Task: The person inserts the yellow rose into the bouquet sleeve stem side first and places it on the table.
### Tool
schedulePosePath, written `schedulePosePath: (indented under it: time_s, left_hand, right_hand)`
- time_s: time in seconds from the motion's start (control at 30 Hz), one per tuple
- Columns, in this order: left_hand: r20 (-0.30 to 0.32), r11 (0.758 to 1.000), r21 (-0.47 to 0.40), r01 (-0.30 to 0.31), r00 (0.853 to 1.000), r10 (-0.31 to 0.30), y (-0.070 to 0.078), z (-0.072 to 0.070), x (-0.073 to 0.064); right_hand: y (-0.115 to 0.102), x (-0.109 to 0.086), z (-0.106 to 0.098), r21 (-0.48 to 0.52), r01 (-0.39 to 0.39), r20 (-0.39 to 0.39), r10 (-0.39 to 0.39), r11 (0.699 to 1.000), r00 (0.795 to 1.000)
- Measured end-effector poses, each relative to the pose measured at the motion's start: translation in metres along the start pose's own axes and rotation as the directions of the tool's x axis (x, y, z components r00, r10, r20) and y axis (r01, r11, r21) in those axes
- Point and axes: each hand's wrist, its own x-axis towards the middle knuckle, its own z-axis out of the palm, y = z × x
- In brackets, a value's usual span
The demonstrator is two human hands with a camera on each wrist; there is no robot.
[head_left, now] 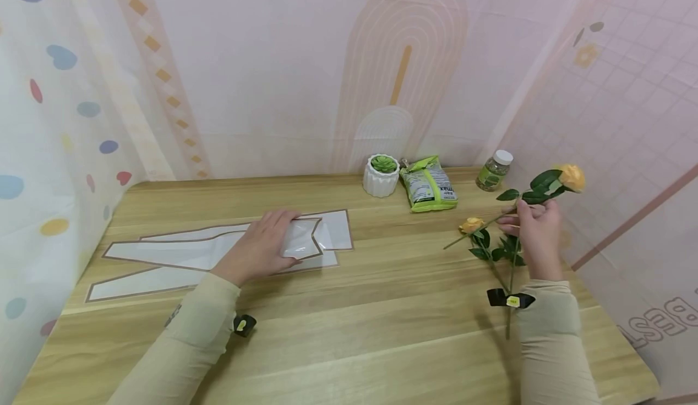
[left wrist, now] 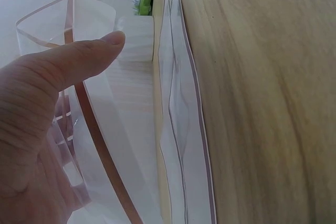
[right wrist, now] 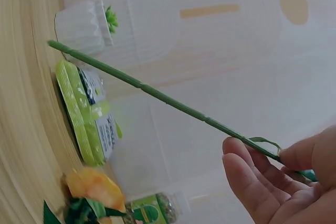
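Observation:
My left hand (head_left: 260, 247) grips a clear, brown-edged plastic flower sleeve (head_left: 301, 241) near its wide end. In the left wrist view the thumb lies across the sleeve (left wrist: 97, 129), and its mouth gapes beyond the thumb. Below it, more such sleeves (head_left: 139, 284) lie flat on the table. At the right, my right hand (head_left: 540, 235) pinches the green stem (right wrist: 168, 99) of an artificial yellow rose (head_left: 571, 178), the bloom pointing up and right. Under that hand lies another yellow rose (head_left: 471, 225) with leaves; a second leafy stem (head_left: 514, 265) is beside it, its top hidden by the hand.
Along the back of the wooden table (head_left: 382, 344) stand a white pot with a succulent (head_left: 380, 180), a green-and-white packet (head_left: 429, 185) and a white-capped jar (head_left: 494, 171). Patterned curtains (head_left: 272, 77) enclose the table at back and sides.

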Motion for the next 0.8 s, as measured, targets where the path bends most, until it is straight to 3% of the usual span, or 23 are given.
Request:
schedulePosePath:
  time_s: [0.43, 0.8]
  left_hand:
    - [-0.014, 1.000, -0.009, -0.007, 1.000, 0.007, 0.000, 0.001, 0.000]
    - [-0.023, 1.000, -0.006, -0.019, 1.000, 0.019, 0.000, 0.001, -0.001]
  right_hand:
    - [0.014, -0.002, 0.020, 0.166, 0.021, 0.082, -0.035, 0.986, 0.996]
    - [0.017, -0.003, 0.028, 0.117, 0.011, 0.097, -0.023, 0.993, 0.995]
